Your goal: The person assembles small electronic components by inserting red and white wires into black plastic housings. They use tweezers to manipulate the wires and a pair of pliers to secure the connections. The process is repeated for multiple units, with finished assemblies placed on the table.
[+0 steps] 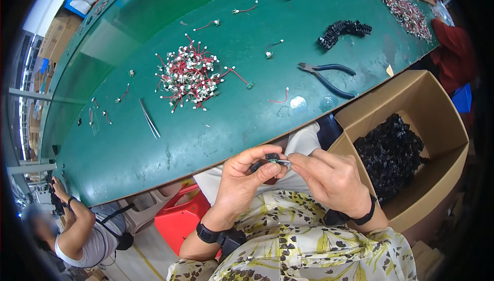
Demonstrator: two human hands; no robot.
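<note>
My left hand (237,180) is closed around a small black plastic part (272,156), held between thumb and fingers just off the table's near edge. A bit of green shows on this part. My right hand (332,178) pinches a thin silver metal tool (284,162) whose tip touches the part; most of the tool is hidden by my fingers. On the green table (206,137) lies a heap of small white connectors with red wires (190,75). Left of my hands rest silver tweezers (149,119). Blue-handled cutting pliers (329,77) lie farther right.
At my right stands a cardboard box (437,142) holding many black parts (391,152). A row of black pieces (343,33) sits beyond the pliers. Another wire heap (404,11) lies far right. A red stool (180,211) and another person (77,229) are at left.
</note>
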